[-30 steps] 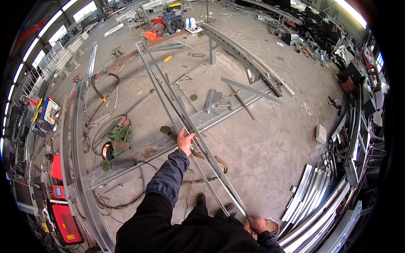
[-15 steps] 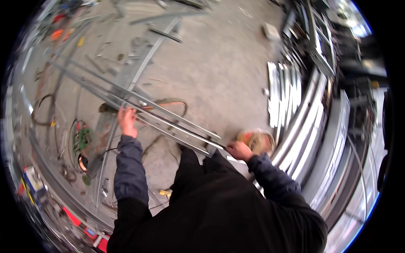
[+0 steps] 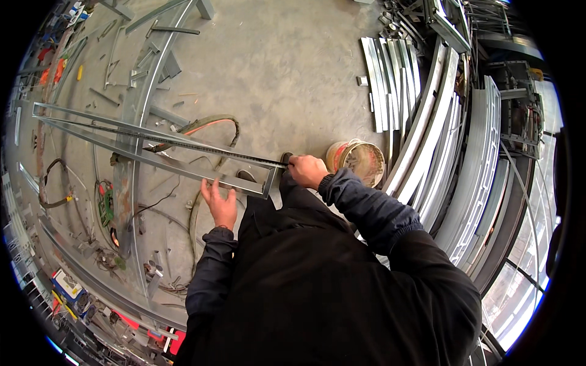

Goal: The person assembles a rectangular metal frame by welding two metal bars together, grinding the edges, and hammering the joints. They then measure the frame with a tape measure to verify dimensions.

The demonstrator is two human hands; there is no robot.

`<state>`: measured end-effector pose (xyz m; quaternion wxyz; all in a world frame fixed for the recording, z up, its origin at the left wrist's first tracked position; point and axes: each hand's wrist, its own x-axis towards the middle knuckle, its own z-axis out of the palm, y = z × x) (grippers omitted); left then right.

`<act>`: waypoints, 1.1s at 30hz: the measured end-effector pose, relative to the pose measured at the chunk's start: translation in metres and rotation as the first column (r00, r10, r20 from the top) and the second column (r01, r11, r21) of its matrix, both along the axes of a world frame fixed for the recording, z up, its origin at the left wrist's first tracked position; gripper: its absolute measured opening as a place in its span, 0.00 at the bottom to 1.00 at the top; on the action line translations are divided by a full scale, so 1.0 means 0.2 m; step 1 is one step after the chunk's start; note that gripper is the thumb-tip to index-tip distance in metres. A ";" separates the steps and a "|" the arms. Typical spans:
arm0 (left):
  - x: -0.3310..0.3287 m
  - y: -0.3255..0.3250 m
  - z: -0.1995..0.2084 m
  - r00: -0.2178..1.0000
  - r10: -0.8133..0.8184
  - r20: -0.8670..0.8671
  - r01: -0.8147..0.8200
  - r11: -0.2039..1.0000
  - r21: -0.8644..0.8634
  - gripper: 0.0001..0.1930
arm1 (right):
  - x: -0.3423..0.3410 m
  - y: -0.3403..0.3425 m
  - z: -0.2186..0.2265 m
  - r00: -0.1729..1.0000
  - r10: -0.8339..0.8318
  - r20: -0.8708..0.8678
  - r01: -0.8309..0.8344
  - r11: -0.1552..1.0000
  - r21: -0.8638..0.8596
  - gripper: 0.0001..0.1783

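Observation:
A long, narrow rectangular metal frame (image 3: 183, 168) reaches from the far left to just in front of my legs. Diagonally along it runs a thin dark strip with fine marks, the blade of a tape measure (image 3: 210, 146). My right hand (image 3: 308, 171) is closed at the strip's near end, by the frame's right corner; the tape's case is hidden in the fingers. Below the frame's near long bar is my left hand (image 3: 220, 204), its fingers spread and the fingertips at the bar's edge. It grips nothing.
A worn bucket (image 3: 360, 161) stands right of my right hand. Long metal profiles (image 3: 473, 177) are stacked along the right, with shorter strips (image 3: 390, 79) beside them. A steel beam (image 3: 139, 110) crosses under the frame. A hose (image 3: 229, 122), cables and a green power tool (image 3: 105, 204) lie on the floor.
My left hand has come off its place farther along the frame and moved right and nearer to me. My right hand stays by the frame's near end. The view has shifted.

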<state>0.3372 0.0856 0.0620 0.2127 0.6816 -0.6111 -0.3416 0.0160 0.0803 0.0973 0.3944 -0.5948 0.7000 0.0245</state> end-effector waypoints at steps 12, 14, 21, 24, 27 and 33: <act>-0.10 0.03 0.04 0.992 -0.083 0.094 0.077 0.995 0.064 0.42 | -0.04 0.00 -0.02 0.995 0.081 -0.053 -0.086 0.991 -0.103 0.16; -0.10 0.03 0.04 0.993 -0.082 0.088 0.075 0.994 0.079 0.42 | -0.03 0.01 -0.04 0.995 0.086 -0.051 -0.091 0.990 -0.105 0.16; -0.11 0.03 0.04 0.994 -0.069 0.079 0.062 0.994 0.090 0.43 | 0.00 0.03 -0.04 0.997 0.074 -0.036 -0.076 0.994 -0.074 0.16; -0.11 0.03 0.05 0.994 -0.072 0.080 0.064 0.994 0.093 0.43 | 0.01 0.04 -0.02 0.997 0.064 -0.047 -0.067 0.995 -0.068 0.16; -0.10 0.03 0.04 0.993 -0.084 0.083 0.077 0.993 0.089 0.44 | 0.01 0.03 0.00 0.997 0.062 -0.053 -0.066 0.996 -0.068 0.16; -0.07 0.04 0.03 0.992 -0.105 0.070 0.100 0.992 0.073 0.44 | 0.03 0.04 0.02 0.995 0.060 -0.074 -0.066 0.995 -0.077 0.15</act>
